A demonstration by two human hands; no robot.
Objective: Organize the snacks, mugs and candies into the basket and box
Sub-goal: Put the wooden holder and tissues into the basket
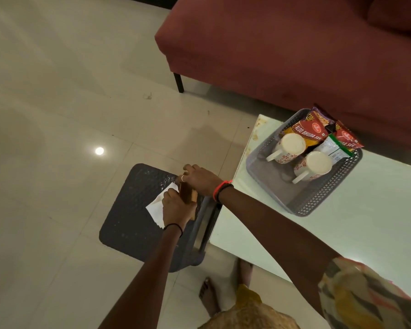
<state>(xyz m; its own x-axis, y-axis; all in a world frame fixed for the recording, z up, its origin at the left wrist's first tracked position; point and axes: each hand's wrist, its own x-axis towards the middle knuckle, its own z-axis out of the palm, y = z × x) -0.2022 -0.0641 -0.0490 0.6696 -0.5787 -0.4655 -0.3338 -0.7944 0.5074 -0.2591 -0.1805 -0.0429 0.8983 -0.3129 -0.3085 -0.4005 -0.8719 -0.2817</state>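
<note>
1. Left hand (176, 208): fingers curled shut round the near end of a small brown box (188, 194); a white paper sheet (156, 207) lies under or beside the hand, contact not resolvable.
2. Right hand (199, 178): fingers bent over the far top edge of the box, apparently pinching it; whether a lid or flap is gripped cannot be told, as the box is mostly hidden betw. both hands.
3. Box: held just above the dark grey stool (138, 210); long axis judged to run roughly from the near hand toward the far hand, i.e. away from the person. Contents not visible.
4. Key relation: box sits betw. the two palms, so both hands are equally near; any opening or closing move is judged to turn on the right hand working the upper edge while the left steadies.
5. Stool: just left of the white table (342, 222), its edge close to the table corner.
6. Grey basket (271, 193): on the table, well right of the stool; two mugs (290, 148) lie inside on their sides, w/ snack packets (311, 134) stacked at its far end.
7. Est. progress: basket part looks done; box part in hand.
</note>
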